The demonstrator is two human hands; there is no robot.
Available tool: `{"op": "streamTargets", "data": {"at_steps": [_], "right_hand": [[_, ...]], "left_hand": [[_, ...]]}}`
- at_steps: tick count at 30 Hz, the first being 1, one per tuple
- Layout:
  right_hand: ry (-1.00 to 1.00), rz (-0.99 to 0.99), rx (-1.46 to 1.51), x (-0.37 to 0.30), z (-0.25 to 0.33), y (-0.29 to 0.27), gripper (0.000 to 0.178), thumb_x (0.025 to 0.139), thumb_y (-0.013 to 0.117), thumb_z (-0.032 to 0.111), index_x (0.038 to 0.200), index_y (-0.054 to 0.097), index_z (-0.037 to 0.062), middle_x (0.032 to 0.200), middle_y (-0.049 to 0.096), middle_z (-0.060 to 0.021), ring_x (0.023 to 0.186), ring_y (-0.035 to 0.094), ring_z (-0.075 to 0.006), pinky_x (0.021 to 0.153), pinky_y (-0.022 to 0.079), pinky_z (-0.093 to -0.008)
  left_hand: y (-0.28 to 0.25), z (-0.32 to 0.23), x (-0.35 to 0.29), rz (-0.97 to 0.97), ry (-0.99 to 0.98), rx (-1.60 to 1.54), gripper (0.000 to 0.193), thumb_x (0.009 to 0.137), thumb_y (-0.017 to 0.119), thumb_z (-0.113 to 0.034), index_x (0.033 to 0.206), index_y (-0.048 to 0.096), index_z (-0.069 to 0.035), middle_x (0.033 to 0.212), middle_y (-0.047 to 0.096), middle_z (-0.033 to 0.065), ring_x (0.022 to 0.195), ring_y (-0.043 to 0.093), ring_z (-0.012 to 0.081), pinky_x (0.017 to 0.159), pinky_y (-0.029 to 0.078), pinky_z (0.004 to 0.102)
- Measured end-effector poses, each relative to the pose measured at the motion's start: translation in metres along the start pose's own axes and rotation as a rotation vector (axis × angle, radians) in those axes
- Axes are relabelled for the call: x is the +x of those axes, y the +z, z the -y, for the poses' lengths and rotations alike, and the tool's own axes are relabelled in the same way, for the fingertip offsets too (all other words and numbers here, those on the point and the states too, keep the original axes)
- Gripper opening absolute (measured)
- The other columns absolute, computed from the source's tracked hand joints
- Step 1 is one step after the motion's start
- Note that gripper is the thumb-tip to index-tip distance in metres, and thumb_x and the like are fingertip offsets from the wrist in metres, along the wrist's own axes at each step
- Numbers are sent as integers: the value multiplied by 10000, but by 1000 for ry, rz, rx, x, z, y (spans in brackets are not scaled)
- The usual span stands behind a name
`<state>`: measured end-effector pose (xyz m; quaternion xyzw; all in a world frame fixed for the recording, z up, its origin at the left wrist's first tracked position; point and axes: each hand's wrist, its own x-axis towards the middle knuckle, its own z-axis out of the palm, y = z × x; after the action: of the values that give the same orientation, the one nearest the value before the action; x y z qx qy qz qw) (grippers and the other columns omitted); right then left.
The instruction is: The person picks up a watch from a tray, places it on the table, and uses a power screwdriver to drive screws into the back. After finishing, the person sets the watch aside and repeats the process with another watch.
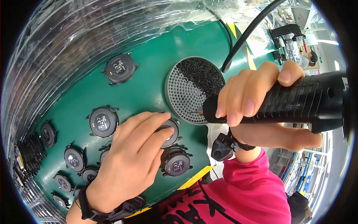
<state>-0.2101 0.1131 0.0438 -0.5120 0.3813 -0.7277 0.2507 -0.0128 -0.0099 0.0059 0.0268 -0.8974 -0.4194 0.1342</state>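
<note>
Gripping black electric screwdriver [298,99] in right hand [257,97], wrapping fingers round the ribbed barrel; pointing bit [200,112] left over the lower part of round grey screw tray [172,95], likely tilting it flat like that to bring the tip near the holes; can't tell whether touching
Keeping left hand [132,156] over watch case [172,137], just below the tray on green table [149,63]; spreading half-bent fingers across it, probably for steadying; can't tell from here whether pinching or only resting
Seeing more watch cases [120,68] back-up around left hand, presumably for leaving backs exposed and within reach; also seeing a stack of dark cases [30,156] at far left
Heaping small black screws [199,72] in the tray's upper right, leaving rows of holes showing left and below; too small to tell whether seating screws in those
</note>
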Motion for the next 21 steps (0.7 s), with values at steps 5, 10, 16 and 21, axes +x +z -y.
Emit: {"op": "streamTargets", "data": {"at_steps": [5,10,16,21], "right_hand": [[-43,50,5,3,-6,-6,864,746,593,798,1187,404,80,821,564,-91,573,590,-206,479,518,-353],[-70,220,-7,8,-9,-15,863,743,607,790,1181,402,74,828,571,-98,572,597,-209,488,527,-356],[-64,218,-37,5,-3,-10,845,752,631,761,1182,398,73,837,577,-107,569,598,-210,487,530,-359],[-97,176,21,5,-2,-5,792,796,643,697,1172,386,49,834,582,-115,560,598,-207,460,527,-335]], "left_hand": [[-3,-3,2,36,-4,-1,408,689,705,36,1087,624,-3,1285,573,125,1099,552,314,872,450,421],[0,-1,2,11,-15,39,445,644,762,-5,1072,643,-15,1279,605,103,1015,559,311,866,460,418],[1,0,4,34,45,87,447,653,771,-65,1075,636,-7,1270,598,56,932,538,256,775,432,392],[0,-2,3,39,22,93,442,662,761,-57,1084,644,0,1269,599,44,922,538,248,769,427,379]]}}
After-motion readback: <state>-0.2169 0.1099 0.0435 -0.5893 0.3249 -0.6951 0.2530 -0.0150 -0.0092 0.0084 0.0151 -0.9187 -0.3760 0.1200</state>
